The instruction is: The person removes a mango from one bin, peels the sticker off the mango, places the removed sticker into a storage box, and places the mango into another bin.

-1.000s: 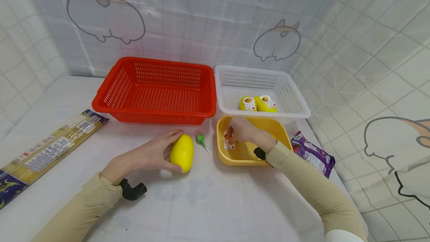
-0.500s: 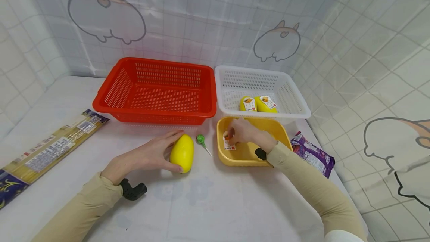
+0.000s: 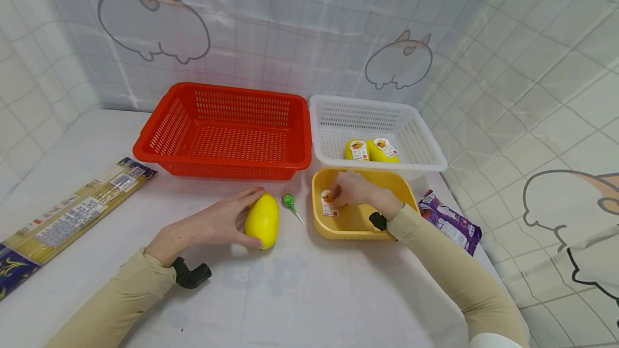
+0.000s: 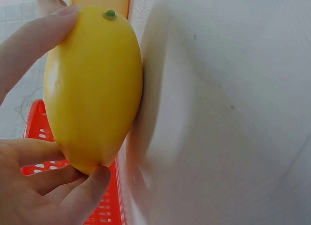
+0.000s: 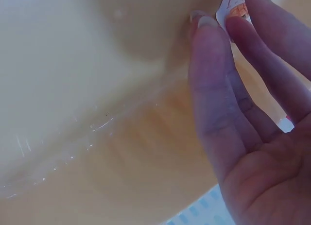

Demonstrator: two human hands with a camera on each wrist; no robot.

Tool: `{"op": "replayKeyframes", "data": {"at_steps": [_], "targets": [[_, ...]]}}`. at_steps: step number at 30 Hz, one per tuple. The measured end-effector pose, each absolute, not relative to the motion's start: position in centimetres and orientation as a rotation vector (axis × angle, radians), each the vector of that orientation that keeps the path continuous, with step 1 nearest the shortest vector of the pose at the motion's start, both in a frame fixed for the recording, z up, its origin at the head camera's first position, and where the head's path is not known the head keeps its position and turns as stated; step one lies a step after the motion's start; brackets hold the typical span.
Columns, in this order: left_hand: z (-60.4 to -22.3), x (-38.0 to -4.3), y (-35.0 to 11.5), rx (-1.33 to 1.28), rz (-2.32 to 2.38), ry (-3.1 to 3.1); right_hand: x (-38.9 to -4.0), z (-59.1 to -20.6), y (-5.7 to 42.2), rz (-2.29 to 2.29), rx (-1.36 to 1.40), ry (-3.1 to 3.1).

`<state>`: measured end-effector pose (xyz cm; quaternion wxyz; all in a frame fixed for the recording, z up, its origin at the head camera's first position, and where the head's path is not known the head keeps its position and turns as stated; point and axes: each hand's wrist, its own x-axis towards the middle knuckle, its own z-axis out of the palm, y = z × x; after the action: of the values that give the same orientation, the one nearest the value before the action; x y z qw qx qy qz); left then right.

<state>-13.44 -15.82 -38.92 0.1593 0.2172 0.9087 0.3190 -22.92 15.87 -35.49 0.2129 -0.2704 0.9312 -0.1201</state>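
A smooth yellow mango (image 4: 95,84), apparently a model, lies on the white-covered table, its small green stem end showing in the left wrist view. My left hand (image 3: 220,223) grips it from the left, thumb at one end and fingers at the other. Inside the yellow basin (image 3: 316,222), my right hand (image 3: 355,189) reaches to the left side. Its fingertips pinch the edge of a white label (image 3: 330,207) with an orange fruit picture. In the right wrist view, most of that label (image 5: 236,5) is hidden behind the fingers or out of frame.
Behind stand a red basket (image 3: 222,171) and a white basket (image 3: 420,128); the white one holds two labelled mangoes (image 3: 384,152). A green lollipop (image 3: 288,201) lies between the hands. At left is a long noodle packet (image 3: 77,214), at right a purple packet (image 3: 450,222).
My right hand has shifted slightly to the right, uncovering more of the label's picture. The left hand and the mango have not visibly moved.
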Motion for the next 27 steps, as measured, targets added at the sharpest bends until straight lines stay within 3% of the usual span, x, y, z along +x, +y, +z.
{"op": "replayKeyframes", "data": {"at_steps": [27], "targets": [[-38.9, -13.4, -15.8, 0.611, 0.888, 2.606, -22.6, -34.5, 17.4, -0.335, -0.791, 2.589]]}}
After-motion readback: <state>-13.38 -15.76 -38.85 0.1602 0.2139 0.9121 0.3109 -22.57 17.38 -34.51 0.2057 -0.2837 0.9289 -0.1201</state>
